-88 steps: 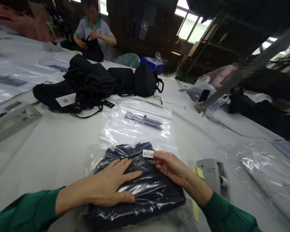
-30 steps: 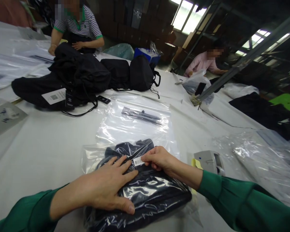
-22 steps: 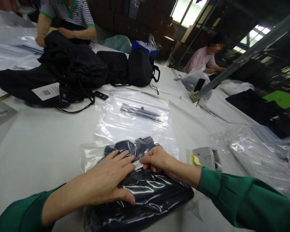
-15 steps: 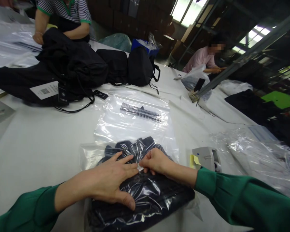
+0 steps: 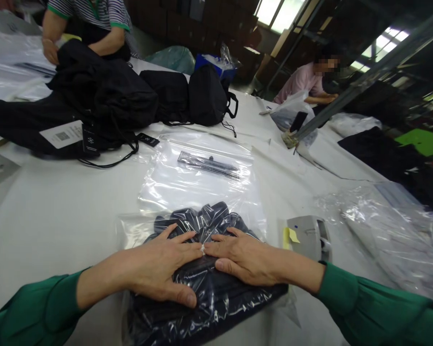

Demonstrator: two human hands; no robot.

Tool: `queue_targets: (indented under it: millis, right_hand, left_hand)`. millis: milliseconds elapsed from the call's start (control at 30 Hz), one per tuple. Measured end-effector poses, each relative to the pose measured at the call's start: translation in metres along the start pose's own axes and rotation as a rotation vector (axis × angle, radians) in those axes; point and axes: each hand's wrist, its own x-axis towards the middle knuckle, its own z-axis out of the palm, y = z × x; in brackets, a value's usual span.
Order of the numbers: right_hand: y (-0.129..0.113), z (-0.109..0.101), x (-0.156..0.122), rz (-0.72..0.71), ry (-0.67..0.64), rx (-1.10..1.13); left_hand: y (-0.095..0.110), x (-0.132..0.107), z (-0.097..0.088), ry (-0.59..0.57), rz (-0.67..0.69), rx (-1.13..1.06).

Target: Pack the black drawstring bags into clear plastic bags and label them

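Note:
A dark folded garment sealed in a clear plastic bag [image 5: 209, 298] lies on the white table [image 5: 68, 211] in front of me. My left hand [image 5: 159, 269] lies flat on the bag with its fingers spread. My right hand [image 5: 245, 257] lies flat beside it, fingers stretched out. The fingertips of both hands meet over a small white label [image 5: 202, 249], which is almost wholly covered. Both sleeves are green.
An empty clear zip bag [image 5: 202, 178] lies just beyond the packed one. A grey tape dispenser [image 5: 310, 235] with yellow notes sits at the right. Black bags [image 5: 108, 105] are piled at the back left, where a person in a striped shirt [image 5: 90, 19] works. Another person [image 5: 306, 81] sits far right. Loose plastic [image 5: 386, 230] lies right.
My right hand brought the white label down onto the bag, then opened from a pinch and flattened over it. My left hand stayed flat on the bag.

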Motion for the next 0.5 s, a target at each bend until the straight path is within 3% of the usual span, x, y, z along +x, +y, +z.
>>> queue_targets:
  millis: [200,267,333,400,467,500]
  right_hand:
    - [0.012,0.000,-0.015,-0.012,0.060,-0.039]
    - [0.020,0.000,-0.028,0.024,0.122,-0.068]
    - [0.033,0.007,-0.046,0.126,0.276,-0.069]
    - [0.051,0.024,-0.066,0.315,0.534,0.016]
    - [0.066,0.051,-0.084,0.551,0.792,0.227]
    - [0.071,0.066,-0.090,0.645,0.870,0.377]
  left_hand:
    - [-0.008,-0.009,0.009,-0.003,-0.120,-0.022]
    - [-0.011,-0.016,0.018,0.044,-0.151,-0.010]
    - [-0.018,-0.028,0.030,0.247,-0.238,0.010]
    - [-0.027,-0.042,0.044,0.616,-0.417,-0.041]
    - [-0.036,-0.055,0.055,0.969,-0.664,-0.310]
    - [-0.039,-0.060,0.060,1.061,-0.787,-0.532]
